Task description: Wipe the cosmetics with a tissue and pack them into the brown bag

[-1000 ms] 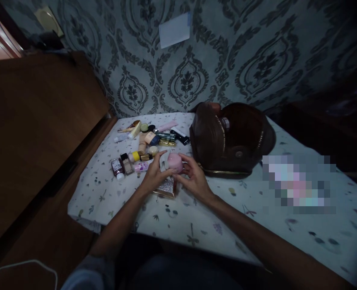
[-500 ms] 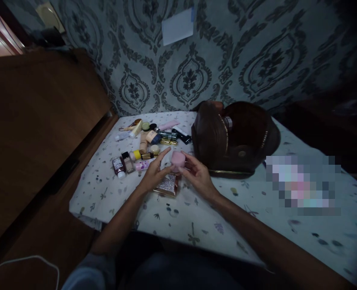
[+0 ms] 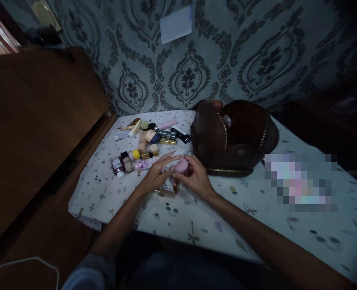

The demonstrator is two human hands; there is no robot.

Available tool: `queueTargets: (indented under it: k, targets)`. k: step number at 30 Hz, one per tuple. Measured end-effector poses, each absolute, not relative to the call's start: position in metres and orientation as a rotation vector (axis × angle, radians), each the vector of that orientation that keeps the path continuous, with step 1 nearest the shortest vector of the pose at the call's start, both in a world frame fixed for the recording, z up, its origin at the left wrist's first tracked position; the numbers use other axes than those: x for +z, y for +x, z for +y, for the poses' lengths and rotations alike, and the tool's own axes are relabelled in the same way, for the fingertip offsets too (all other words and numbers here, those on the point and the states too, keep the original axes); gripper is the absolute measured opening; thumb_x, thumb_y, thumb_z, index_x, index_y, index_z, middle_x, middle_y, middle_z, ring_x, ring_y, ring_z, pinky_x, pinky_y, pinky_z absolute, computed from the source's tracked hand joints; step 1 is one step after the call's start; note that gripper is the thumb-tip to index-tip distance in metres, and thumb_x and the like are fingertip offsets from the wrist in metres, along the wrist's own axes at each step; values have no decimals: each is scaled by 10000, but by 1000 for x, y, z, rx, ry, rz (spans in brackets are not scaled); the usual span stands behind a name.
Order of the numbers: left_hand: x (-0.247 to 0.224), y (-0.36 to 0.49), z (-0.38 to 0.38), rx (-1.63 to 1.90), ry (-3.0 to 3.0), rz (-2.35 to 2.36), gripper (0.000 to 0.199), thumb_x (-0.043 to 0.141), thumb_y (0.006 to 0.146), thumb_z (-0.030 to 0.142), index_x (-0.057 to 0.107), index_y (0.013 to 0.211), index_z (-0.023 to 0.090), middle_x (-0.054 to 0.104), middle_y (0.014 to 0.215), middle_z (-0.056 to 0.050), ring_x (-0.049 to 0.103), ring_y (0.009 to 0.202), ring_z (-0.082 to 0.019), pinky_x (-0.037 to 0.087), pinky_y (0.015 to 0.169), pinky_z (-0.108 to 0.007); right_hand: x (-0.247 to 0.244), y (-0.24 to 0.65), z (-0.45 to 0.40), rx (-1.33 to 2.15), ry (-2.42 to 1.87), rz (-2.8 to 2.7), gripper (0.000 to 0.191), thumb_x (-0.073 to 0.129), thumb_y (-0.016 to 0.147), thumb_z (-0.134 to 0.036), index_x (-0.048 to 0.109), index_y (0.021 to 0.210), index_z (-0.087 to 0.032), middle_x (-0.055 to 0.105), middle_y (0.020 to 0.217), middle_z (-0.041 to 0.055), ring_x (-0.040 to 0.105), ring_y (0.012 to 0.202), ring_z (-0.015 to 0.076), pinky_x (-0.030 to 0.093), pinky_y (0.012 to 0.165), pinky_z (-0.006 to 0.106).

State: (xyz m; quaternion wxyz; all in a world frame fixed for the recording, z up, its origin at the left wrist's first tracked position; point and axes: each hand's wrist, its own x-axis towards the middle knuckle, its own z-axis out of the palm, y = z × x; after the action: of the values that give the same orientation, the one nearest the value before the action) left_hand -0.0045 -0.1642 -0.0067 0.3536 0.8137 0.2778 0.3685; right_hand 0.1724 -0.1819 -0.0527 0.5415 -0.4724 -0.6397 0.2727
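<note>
A small pink round cosmetic jar (image 3: 181, 165) is pinched between the thumb and fingers of my right hand (image 3: 200, 180). My left hand (image 3: 154, 176) is closed on a white wipe (image 3: 171, 162), pressing it against the jar's left and upper side. Beneath both hands, a glittery palette with a rose-gold edge (image 3: 167, 189) lies partly hidden on the cloth. Left of my left hand are a pink tube (image 3: 144, 164), a gold-capped tube (image 3: 149, 155) and a nail polish bottle (image 3: 126, 162).
Several tubes and bottles, among them a beige bottle with a dark cap (image 3: 151, 137), lie towards the wall. An open brown leather bag (image 3: 210, 141) stands at right on the patterned tablecloth (image 3: 193, 225). Further right is a blurred-out item (image 3: 300, 181). A wooden panel (image 3: 39, 121) borders the left.
The pink jar has turned and tilted in my right hand, shifting slightly right. My left hand has brought the wipe up over the jar's upper side.
</note>
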Motion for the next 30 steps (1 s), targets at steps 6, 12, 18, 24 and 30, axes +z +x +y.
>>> queueTargets:
  k: [6, 12, 18, 24, 30]
  targets:
    - [-6, -3, -167, 945, 2165, 663, 466, 486, 970, 407, 538, 1390, 212, 392, 1547, -123, 326, 1450, -266, 256, 1191, -447, -54, 171, -180, 605, -1123, -1483, 540, 782, 690, -463, 600, 1131, -210, 590, 1012, 61, 579, 936, 241, 515, 775, 351]
    - [-7, -2, -168, 967, 2200, 690, 452, 498, 963, 409, 572, 1355, 197, 434, 1512, -139, 368, 1422, -274, 287, 1172, -448, -57, 171, -179, 614, -1123, -1482, 514, 783, 689, -437, 592, 1110, -212, 609, 1027, 63, 593, 960, 252, 523, 765, 352]
    - [-8, 2, -170, 1035, 2138, 796, 500, 473, 963, 458, 531, 1385, 195, 580, 1367, -138, 497, 1306, -256, 353, 1125, -422, -55, 169, -182, 656, -1071, -1477, 569, 812, 656, -435, 591, 1128, -208, 604, 1039, 73, 606, 958, 261, 541, 763, 381]
    - [-14, 1, -167, 1044, 1870, 842, 595, 436, 947, 557, 511, 1394, 171, 561, 1409, -118, 514, 1296, -256, 342, 1130, -400, -47, 165, -188, 824, -968, -1431, 570, 809, 653, -471, 561, 1102, -223, 614, 1073, 64, 638, 905, 219, 562, 749, 345]
    - [-10, 3, -167, 1091, 1720, 870, 631, 399, 917, 649, 646, 1225, 157, 666, 1258, -97, 542, 1253, -261, 363, 1122, -378, -46, 163, -189, 903, -912, -1379, 636, 837, 624, -453, 552, 1149, -237, 598, 1157, 70, 650, 931, 208, 580, 767, 325]
